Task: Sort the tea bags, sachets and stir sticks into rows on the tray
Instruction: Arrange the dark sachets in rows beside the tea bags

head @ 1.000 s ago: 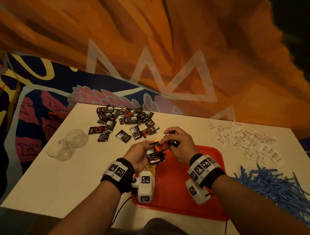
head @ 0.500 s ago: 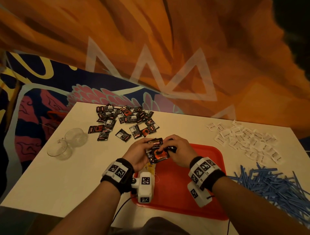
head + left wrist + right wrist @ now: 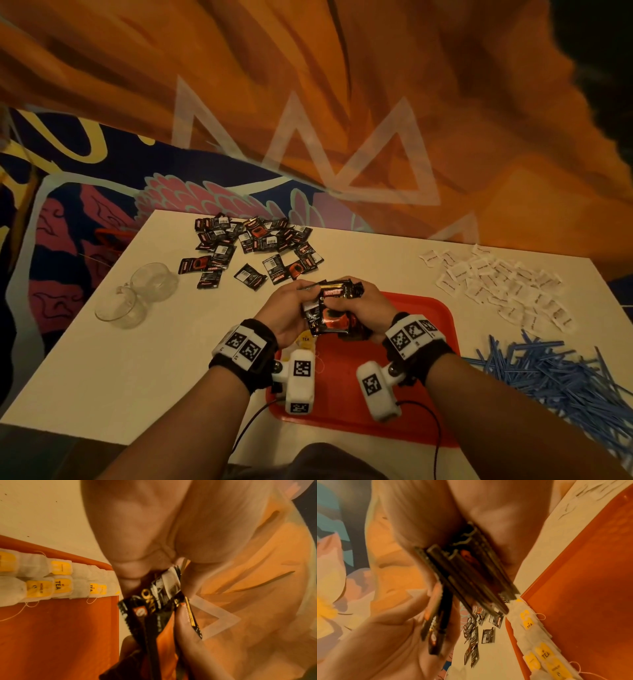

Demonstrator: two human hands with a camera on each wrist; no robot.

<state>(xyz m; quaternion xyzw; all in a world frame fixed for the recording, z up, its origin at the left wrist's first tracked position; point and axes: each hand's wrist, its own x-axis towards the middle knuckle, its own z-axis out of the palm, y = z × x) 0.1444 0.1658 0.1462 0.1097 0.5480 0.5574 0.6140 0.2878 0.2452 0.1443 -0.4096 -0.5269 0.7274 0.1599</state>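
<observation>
Black and orange foil sachets [image 3: 330,310] sit as a bundle between both hands above the far edge of the flat red plastic tray [image 3: 430,346], near the middle of the white table [image 3: 120,359]. At ten o'clock from the tray lie two clear glass cups [image 3: 137,298], and at eleven o'clock the loose heap of black sachets [image 3: 253,246]. The left hand [image 3: 286,311] curls its fingers round the bundle's left side; the right hand [image 3: 371,310] grips the right side, hiding most of the stack. In the left wrist view, white tea bags with yellow tags [image 3: 60,582] lie in rows along the tray's left rim, almost wholly hidden from the head view. At one o'clock are small white paper sachets [image 3: 503,284], print unreadable. At three o'clock, blue plastic stir sticks [image 3: 565,383] are cut off by the frame.
</observation>
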